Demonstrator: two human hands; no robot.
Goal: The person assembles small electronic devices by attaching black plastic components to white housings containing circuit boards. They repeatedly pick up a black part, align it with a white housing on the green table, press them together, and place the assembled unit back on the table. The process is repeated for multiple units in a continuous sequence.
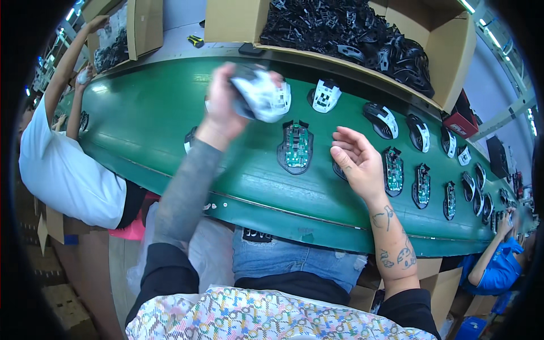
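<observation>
My left hand (222, 107) is raised over the green work surface (243, 164), its fingers wrapped round a black-and-white computer mouse shell (259, 95) smeared by motion. Below and to the right of that shell lies a mouse base with a bare green circuit board (297, 148). My right hand (358, 163) hovers with its fingers loosely curved and apart, holding nothing. Beneath it, a dark mouse base (339, 171) is mostly hidden. A white mouse top shell (326, 96) rests farther back, between my two hands.
Several mouse shells (381, 120) and open mouse bases (393, 171) stand in rows to the right. A cardboard box (462, 54) full of black parts borders the far side. One co-worker in white (73, 164) works at the left, another in blue (498, 266) at the right.
</observation>
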